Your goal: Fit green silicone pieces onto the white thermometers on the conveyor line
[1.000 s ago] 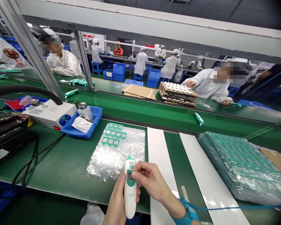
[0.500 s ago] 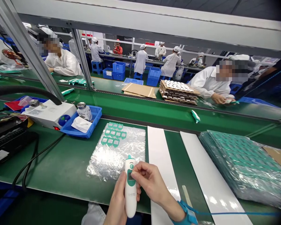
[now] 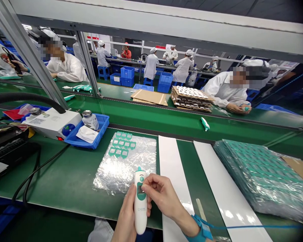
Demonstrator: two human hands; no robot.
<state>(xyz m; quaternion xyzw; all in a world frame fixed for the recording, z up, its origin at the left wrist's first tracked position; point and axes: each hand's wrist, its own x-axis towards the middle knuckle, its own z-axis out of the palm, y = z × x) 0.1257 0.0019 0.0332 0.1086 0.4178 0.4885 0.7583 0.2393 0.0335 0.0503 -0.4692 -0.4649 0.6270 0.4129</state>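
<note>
A white and green handheld thermometer (image 3: 140,218) stands nearly upright, its green tip pointing away from me. My left hand (image 3: 127,211) is closed around its body, with fingertips showing on the right side. My right hand (image 3: 164,195) is pinched, thumb and index fingertips at the right edge of the small dark display (image 3: 140,189). Whatever lies between those fingertips is too small or hidden to name. Just beyond the thermometer lies a clear plastic sheet (image 3: 131,164) bearing several green frame-shaped pieces (image 3: 123,144). A blue strap (image 3: 200,228) circles my right wrist.
Two white strips (image 3: 174,161) (image 3: 222,174) run along the green bench. Stacked plastic sheets with green pieces (image 3: 262,174) lie at right. A blue tray (image 3: 104,126) and white box (image 3: 53,124) stand left. Another thermometer (image 3: 205,124) lies on the belt; co-workers sit beyond.
The thermometer on the belt has shifted slightly left. At far right, the co-worker's hands have turned the item they hold. My hands have hardly moved.
</note>
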